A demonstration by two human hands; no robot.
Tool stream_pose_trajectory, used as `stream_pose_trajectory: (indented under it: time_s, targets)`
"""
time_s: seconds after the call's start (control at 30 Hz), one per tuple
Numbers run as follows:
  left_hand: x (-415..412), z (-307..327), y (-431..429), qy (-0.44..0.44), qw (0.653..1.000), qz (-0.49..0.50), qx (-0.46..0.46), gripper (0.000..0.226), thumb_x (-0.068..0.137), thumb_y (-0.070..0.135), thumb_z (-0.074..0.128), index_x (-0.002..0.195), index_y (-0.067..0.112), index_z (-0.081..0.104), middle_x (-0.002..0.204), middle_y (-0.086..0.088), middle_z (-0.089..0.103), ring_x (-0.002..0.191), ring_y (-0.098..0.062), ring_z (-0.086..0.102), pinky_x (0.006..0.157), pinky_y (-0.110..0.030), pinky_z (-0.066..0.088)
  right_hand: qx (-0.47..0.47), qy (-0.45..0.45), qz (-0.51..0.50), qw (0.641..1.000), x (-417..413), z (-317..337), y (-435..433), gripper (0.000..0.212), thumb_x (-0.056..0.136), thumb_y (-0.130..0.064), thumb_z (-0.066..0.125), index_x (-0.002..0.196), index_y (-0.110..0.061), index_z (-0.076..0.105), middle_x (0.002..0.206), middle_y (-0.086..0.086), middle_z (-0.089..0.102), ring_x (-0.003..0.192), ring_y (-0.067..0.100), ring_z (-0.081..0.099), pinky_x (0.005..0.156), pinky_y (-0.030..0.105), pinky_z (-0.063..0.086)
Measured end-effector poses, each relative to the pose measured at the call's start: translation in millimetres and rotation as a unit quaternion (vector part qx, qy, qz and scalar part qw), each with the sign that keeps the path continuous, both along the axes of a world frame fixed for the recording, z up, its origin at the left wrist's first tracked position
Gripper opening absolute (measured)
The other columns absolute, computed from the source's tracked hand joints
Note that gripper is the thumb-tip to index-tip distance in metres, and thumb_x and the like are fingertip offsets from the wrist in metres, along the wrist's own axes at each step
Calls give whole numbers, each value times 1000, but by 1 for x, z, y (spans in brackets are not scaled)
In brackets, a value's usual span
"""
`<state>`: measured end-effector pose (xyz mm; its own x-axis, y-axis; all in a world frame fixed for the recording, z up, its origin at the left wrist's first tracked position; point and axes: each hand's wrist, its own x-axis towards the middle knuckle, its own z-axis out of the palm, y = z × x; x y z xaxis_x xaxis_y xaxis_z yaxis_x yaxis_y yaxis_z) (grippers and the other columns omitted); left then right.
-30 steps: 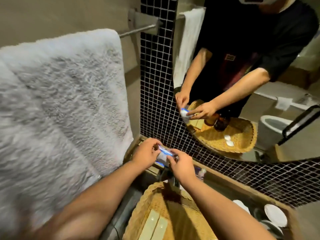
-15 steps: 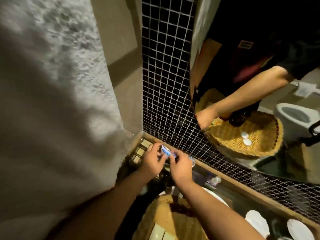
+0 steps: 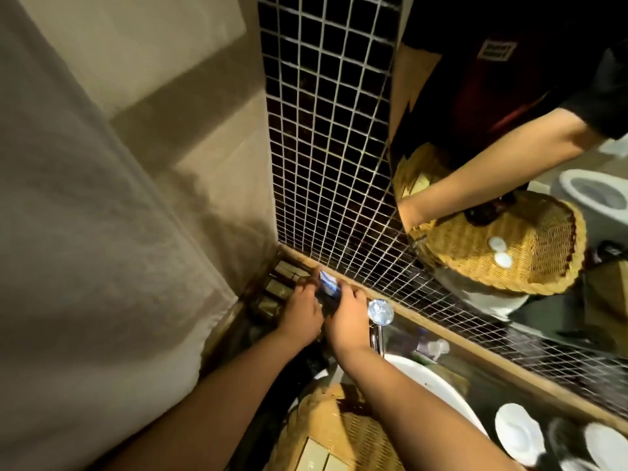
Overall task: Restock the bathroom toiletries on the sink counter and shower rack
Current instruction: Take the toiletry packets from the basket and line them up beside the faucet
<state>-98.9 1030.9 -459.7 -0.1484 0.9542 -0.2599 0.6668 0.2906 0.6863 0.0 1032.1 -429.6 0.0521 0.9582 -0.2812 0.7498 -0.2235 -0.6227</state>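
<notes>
My left hand and my right hand meet in the back left corner of the sink counter, both closed around a small blue and white packet that stands upright between the fingers. Just behind them lie a few pale boxed toiletries in a dark tray against the wall. A woven basket with pale flat boxes in it sits below my forearms.
A white towel hangs at the left. A chrome tap stands right of my hands above the white basin. White lids lie at the lower right. The black mosaic wall and mirror rise behind.
Both hands have moved down and forward with the packet into the counter's corner. The view has dropped closer to the counter, and the tap is now in sight.
</notes>
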Motion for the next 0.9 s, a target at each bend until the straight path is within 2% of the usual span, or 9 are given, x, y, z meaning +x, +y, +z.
stream_pose_trajectory:
  time_s: [0.17,0.3,0.5,0.57,0.63,0.67,0.73,0.8,0.9]
  targets:
    - [2,-9,-3,18,1000,-13,-12,45,98,12,45,143,11,45,145,-16,40,129,-31,46,110,-40,36,-18,-31,43,998,2,-4,2,70,88,0,55,151,-19,31,154,14,27,132,34,44,108,36,37]
    - [-2,-15,-6,21,997,-73,-12,64,99,10,43,158,21,20,162,-7,23,143,-24,34,115,-40,35,-25,-85,129,988,7,-4,-1,90,87,9,53,158,-22,8,164,8,-11,125,34,54,96,38,50]
    - [0,-19,-3,51,993,-78,-75,57,95,13,47,151,19,36,142,-14,47,126,-30,51,103,-39,43,-29,-161,208,964,16,0,-13,102,82,16,52,157,-16,-11,156,5,-39,101,30,64,73,36,56]
    - [-2,-21,-1,60,988,-107,-95,57,96,17,46,151,18,35,140,-16,48,125,-34,50,104,-43,43,-17,-179,269,946,19,-1,-19,100,82,14,52,156,-10,-10,153,8,-42,107,32,63,73,36,56]
    - [-2,-22,1,74,983,-125,-112,51,97,24,47,147,16,41,139,-17,49,126,-34,49,105,-42,41,-8,-167,319,933,21,-9,-23,95,87,8,55,156,-7,-9,157,8,-37,136,32,43,92,35,52]
    - [-1,-22,2,82,982,-123,-118,49,97,25,47,145,16,43,139,-17,49,126,-34,48,105,-41,40,-9,-166,324,931,21,-15,-24,93,89,3,56,155,-4,-9,158,11,-34,148,31,23,107,33,43]
    - [0,-23,2,94,981,-122,-121,57,95,21,47,151,19,35,143,-17,44,131,-33,43,108,-41,37,-18,-199,300,933,20,-21,-25,87,93,-2,53,152,3,-11,158,20,-28,151,33,-8,122,32,16]
    - [0,-24,0,108,980,-133,-105,74,92,16,48,158,20,15,150,-16,37,136,-32,39,109,-42,36,-36,-238,278,930,18,-22,-24,85,95,-4,51,150,8,-12,158,26,-24,148,37,-17,123,36,2]
    - [0,-26,-5,161,972,-161,-62,75,94,20,48,158,25,10,153,-14,33,133,-30,43,106,-42,38,-48,-264,266,926,18,-24,-22,88,94,-4,54,150,9,-12,157,26,-26,147,39,-20,123,39,7]
